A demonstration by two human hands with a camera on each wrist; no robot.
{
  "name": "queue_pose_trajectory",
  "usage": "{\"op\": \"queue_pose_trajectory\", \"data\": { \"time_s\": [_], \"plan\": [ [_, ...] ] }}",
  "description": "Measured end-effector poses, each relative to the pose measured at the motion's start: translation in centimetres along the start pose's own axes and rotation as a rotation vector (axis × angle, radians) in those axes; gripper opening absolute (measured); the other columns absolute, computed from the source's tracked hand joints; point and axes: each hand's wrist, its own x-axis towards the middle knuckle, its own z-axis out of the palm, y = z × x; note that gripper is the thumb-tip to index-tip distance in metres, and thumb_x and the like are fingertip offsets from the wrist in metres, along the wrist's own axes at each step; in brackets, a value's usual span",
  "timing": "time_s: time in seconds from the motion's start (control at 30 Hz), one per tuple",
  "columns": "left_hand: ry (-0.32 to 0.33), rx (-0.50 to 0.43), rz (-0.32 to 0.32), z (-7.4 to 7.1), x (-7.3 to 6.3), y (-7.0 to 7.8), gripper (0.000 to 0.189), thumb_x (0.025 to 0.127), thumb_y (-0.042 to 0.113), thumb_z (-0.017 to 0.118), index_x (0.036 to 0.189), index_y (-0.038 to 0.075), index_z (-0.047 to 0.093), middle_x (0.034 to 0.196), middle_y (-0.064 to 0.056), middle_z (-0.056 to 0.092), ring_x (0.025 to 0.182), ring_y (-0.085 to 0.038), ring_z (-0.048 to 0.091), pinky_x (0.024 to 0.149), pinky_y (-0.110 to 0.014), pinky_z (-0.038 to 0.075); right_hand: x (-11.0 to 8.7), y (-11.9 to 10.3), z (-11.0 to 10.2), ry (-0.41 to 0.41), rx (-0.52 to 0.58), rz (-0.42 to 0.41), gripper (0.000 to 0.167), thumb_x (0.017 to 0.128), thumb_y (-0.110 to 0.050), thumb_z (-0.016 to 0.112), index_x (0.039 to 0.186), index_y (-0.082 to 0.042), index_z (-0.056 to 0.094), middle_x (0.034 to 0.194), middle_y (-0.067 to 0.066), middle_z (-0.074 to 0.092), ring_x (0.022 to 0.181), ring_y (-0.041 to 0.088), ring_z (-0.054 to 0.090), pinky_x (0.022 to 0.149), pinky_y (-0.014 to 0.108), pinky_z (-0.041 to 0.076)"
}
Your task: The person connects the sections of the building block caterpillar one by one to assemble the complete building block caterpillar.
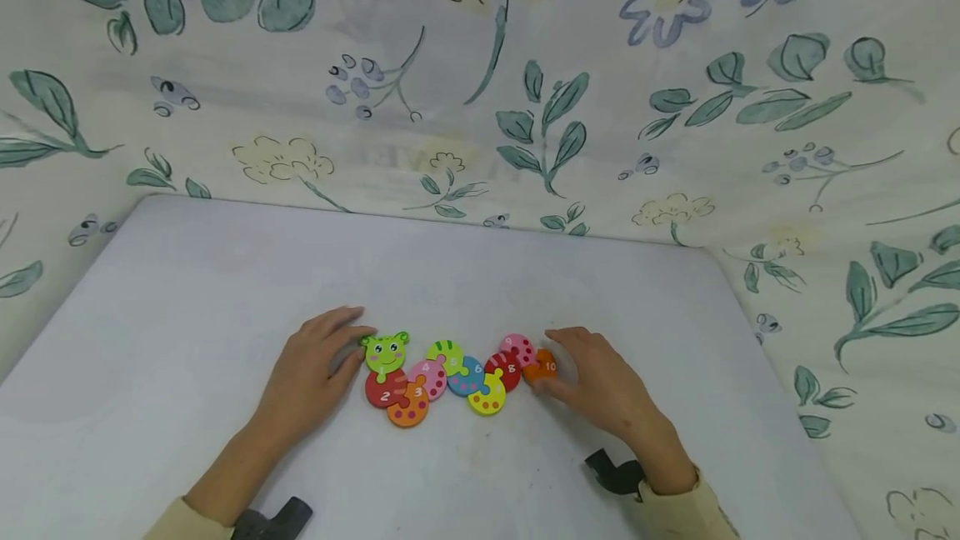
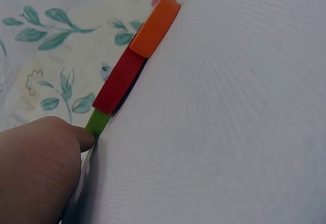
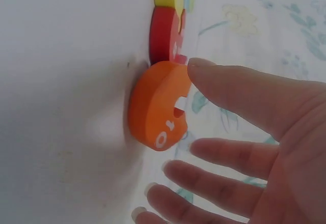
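A caterpillar number puzzle of several coloured pieces lies in a wavy row on the white table. Its green smiling head (image 1: 386,354) joins the red piece 2 (image 1: 385,389). My left hand (image 1: 318,369) rests at the head's left side, a fingertip touching the green edge in the left wrist view. At the other end lies the orange piece 10 (image 3: 160,107), close beside the red piece 8 (image 1: 504,369) and pink piece 9 (image 1: 517,348). A notch shows in its edge. Around its right side my right hand (image 1: 600,373) spreads with fingers apart, thumb near the piece.
The white tabletop (image 1: 450,273) extends around the puzzle. A flower-and-leaf patterned cloth (image 1: 420,132) rises behind the table and along its sides. Dark wrist straps (image 1: 615,472) sit below both hands, next to beige sleeves (image 1: 686,515).
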Motion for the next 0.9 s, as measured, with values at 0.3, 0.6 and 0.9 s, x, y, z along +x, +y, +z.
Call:
{"op": "queue_pose_trajectory", "data": {
  "time_s": [0.3, 0.6, 0.9],
  "plan": [
    [0.004, 0.004, -0.003, 0.1, 0.0, 0.0, 0.034, 0.092, 0.009, 0.078, 0.125, 0.011, 0.073, 0.146, -0.015, 0.057, 0.138, -0.041, 0.047, 0.108, -0.068, 0.041, 0.0, -0.3, 0.8, 0.014, -0.033, -0.010, 0.067, 0.082, -0.032, 0.091, 0.138, -0.008, 0.065, 0.132, 0.007, 0.065, 0.116, 0.027, 0.061, 0.095, 0.044, 0.059],
    [-0.001, 0.007, 0.001, -0.1, 0.1, 0.1, 0.034, 0.092, 0.008, 0.077, 0.126, 0.010, 0.072, 0.147, -0.014, 0.057, 0.138, -0.040, 0.048, 0.109, -0.068, 0.041, 0.1, -0.4, 1.1, 0.062, -0.012, -0.011, 0.054, 0.082, -0.026, 0.092, 0.127, -0.008, 0.068, 0.119, 0.005, 0.069, 0.104, 0.020, 0.061, 0.088, 0.036, 0.061],
    [0.001, 0.005, 0.010, 0.1, 0.0, 0.0, 0.034, 0.092, 0.007, 0.077, 0.126, 0.010, 0.072, 0.146, -0.015, 0.057, 0.137, -0.041, 0.048, 0.108, -0.069, 0.041, 0.2, -0.5, 1.4, 0.033, -0.046, -0.019, 0.048, 0.083, -0.026, 0.091, 0.125, -0.010, 0.073, 0.119, 0.003, 0.069, 0.107, 0.020, 0.061, 0.089, 0.034, 0.060]
  ]
}}
